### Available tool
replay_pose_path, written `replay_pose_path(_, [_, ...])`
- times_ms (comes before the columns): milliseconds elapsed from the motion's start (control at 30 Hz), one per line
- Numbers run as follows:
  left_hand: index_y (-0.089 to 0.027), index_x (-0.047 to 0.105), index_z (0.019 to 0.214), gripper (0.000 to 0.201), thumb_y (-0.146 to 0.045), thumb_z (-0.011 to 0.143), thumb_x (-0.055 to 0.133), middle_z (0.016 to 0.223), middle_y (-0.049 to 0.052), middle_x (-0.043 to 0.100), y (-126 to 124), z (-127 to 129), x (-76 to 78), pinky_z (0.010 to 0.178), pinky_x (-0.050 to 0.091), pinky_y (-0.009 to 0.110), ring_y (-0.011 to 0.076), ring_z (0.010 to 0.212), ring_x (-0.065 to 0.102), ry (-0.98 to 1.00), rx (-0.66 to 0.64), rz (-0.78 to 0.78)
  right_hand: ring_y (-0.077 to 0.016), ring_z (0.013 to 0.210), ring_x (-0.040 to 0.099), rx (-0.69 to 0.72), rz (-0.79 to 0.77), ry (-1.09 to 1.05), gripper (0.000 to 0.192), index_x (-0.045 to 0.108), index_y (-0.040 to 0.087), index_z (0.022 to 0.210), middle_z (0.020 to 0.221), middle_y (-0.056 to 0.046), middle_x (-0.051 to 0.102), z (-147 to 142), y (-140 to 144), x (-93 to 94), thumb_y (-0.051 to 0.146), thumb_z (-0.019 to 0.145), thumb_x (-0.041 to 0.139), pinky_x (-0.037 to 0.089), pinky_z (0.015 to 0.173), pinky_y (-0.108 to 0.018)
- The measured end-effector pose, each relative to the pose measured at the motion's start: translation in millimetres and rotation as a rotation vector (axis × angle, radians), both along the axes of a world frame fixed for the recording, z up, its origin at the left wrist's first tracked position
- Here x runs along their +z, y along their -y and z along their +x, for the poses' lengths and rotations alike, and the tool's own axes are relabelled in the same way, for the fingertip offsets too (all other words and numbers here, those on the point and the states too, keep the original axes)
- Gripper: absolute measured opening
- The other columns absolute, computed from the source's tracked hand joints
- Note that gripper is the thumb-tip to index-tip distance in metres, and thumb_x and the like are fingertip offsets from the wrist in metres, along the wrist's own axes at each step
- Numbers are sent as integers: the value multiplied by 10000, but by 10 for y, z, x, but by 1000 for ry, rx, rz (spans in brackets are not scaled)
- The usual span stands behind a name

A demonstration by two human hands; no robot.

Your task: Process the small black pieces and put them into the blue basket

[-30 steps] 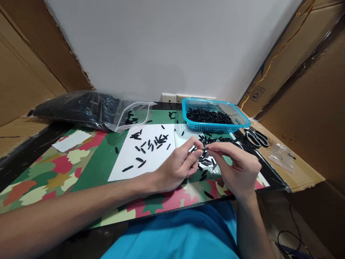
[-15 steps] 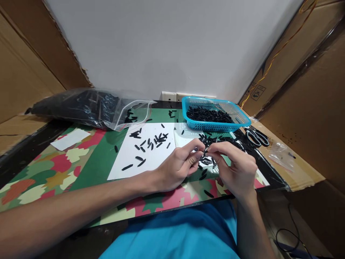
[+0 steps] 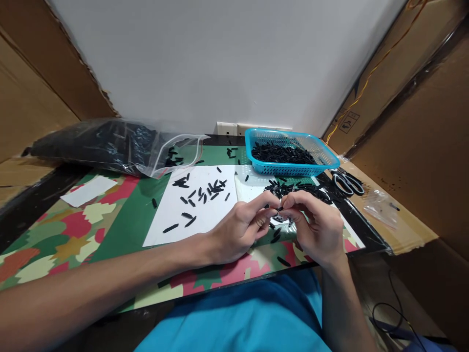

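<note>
My left hand (image 3: 246,224) and my right hand (image 3: 318,224) meet fingertip to fingertip over the right side of the table. Both are closed in a pinch on one small black elongated piece (image 3: 280,209), mostly covered by the fingers. Just beyond and below them lies a pile of similar black pieces (image 3: 298,188), partly hidden by my hands. More loose black pieces (image 3: 201,194) are scattered over a white sheet of paper (image 3: 161,215) to the left. Behind the pile stands a blue plastic basket (image 3: 282,170) holding many of the same black pieces.
At the back left lies a clear zip bag (image 3: 91,146) full of black material. Scissors (image 3: 346,183) rest at the right, near a small clear bag (image 3: 381,210). A white paper slip (image 3: 88,191) sits at left. Cardboard walls (image 3: 421,122) stand on both sides.
The view has shifted slightly. My fingertips have moved a little around the small black piece, with both hands still together in the same place.
</note>
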State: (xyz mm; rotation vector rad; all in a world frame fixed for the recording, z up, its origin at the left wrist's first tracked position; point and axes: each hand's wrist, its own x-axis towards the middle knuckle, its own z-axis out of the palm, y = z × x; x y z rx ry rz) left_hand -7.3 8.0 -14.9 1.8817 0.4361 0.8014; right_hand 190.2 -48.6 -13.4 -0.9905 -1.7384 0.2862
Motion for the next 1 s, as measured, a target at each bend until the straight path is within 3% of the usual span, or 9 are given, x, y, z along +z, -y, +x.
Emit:
replay_pose_path(433, [-222, 524, 1126, 170, -353, 1136, 417, 645, -95, 380, 29, 6, -28, 505, 297, 204, 78, 508, 339, 54, -43, 20, -117, 752, 645, 140, -71, -199, 176, 652, 239, 958, 899, 22, 668, -8, 26, 12, 69, 1003, 657, 543, 680, -231])
replay_pose_path(700, [-226, 518, 1104, 170, -363, 1135, 423, 646, -95, 388, 34, 22, 15, 504, 303, 202, 80, 510, 346, 68, -16, -58, -129, 751, 644, 205, -141, -263, 129, 667, 232, 953, 883, 14, 673, 5, 46, 19, 117, 1005, 691, 516, 655, -249])
replay_pose_path(1000, [-243, 499, 1106, 166, -403, 1131, 463, 655, -90, 412, 4, 21, -31, 501, 322, 193, 81, 520, 381, 120, 26, -83, -158, 734, 708, 85, 14, -360, 199, 745, 229, 963, 867, -7, 737, -17, -13, -7, 31, 953, 732, 602, 666, -289])
